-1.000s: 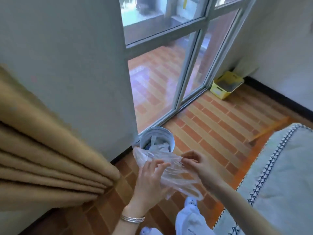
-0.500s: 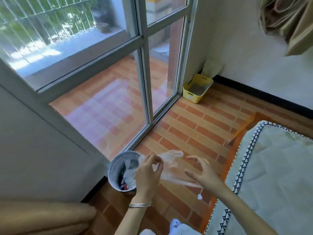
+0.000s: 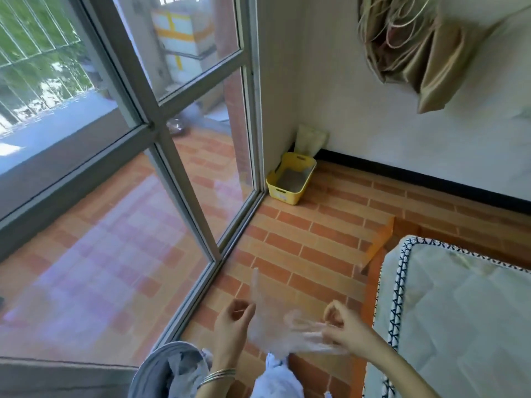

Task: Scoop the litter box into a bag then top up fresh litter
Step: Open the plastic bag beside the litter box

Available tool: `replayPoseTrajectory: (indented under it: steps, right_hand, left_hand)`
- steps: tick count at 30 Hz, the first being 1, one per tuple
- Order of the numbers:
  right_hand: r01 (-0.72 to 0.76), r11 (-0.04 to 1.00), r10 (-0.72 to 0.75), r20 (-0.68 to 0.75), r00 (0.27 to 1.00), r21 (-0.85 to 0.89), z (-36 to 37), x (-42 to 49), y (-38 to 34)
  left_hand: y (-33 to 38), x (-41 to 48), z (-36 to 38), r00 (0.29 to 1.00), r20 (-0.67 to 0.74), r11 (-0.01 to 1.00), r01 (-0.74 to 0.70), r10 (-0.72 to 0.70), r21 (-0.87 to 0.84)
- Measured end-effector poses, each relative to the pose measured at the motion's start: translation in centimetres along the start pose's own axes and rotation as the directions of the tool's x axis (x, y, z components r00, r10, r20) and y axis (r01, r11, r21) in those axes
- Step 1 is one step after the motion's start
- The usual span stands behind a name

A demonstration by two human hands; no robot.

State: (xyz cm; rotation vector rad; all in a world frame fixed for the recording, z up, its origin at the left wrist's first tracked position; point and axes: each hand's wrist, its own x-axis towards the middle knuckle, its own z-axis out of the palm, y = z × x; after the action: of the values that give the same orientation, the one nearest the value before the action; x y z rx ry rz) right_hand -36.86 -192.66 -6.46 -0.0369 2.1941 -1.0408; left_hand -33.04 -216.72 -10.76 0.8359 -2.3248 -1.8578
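Though a small pale sticker shows on the near face of the yellow litter box (image 3: pixel 291 179), nothing on it can be read, and no other lettering is legible anywhere.

The view looks down on a floor (image 3: pixel 301 239) patterned like orange brick. A tall grey-framed window (image 3: pixel 161 133) runs along the floor's left edge, with a balcony of the same brick pattern behind the glass. At the near edge of the floor, beside the window track, a grey bin (image 3: pixel 155 374) holds crumpled pale waste and is cut off by the bottom of the frame.

Just right of the bin, the left hand (image 3: pixel 232 326), with thin metal bangles (image 3: pixel 217 376) on the wrist, pinches one side of a clear plastic bag (image 3: pixel 273 328) between thumb and forefinger. The bag is held in the air between the hands, and the curled fingers of the right hand (image 3: pixel 342 331) pinch its other side. It is blurred and see-through, so its mouth and outline are hard to make out.

The litter box stands in the far corner of the floor, just beside the window frame and well apart from the hands, with grey litter inside. A pale packet (image 3: pixel 311 137) leans on the wall behind it. Black skirting (image 3: pixel 431 179) lines the far edge. At the right edge lies a quilted mattress (image 3: pixel 459 311) with a dark-stitched border. Above it, a bunched tan curtain (image 3: pixel 416 47) hangs against the white wall.
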Motion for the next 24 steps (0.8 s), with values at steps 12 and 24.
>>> replayPoseTrajectory:
  steps: [12, 24]
  right_hand:
    - [0.083, 0.983, -0.100, -0.099, 0.990, -0.161, -15.7, 14.1, -6.4]
    - [0.092, 0.976, -0.125, -0.162, 0.979, -0.198, -35.0, 28.6, -3.3]
  left_hand:
    - [12.4, 18.9, 9.7, 0.944, 0.281, 0.964, -0.221, 0.173, 0.148]
    - [19.3, 30.7, 24.8, 0.939, 0.248, 0.863, -0.324, 0.240, 0.389]
